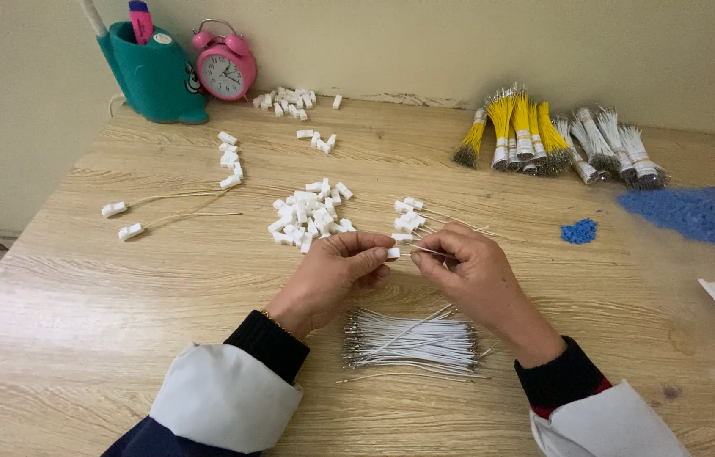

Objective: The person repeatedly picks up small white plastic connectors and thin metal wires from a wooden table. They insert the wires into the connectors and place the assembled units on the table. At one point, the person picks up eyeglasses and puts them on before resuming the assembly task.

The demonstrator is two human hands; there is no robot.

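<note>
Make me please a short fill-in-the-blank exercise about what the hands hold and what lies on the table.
1. The left hand pinches a small ____ connector at its fingertips.
2. The right hand holds a thin white ____ against the connector.
3. The loose wires lie on the table nearer the person than the hands; the alarm clock by the wall is ____.
4. Bundles of white and ____ wires lie at the far right.

Missing words: white; wire; pink; yellow

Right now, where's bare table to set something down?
Free: the front-left table beside the left hand, and the strip between the right hand and the blue pile. Crowded: middle, around the white connectors and white wire bundle; back right, wire bundles.
</note>
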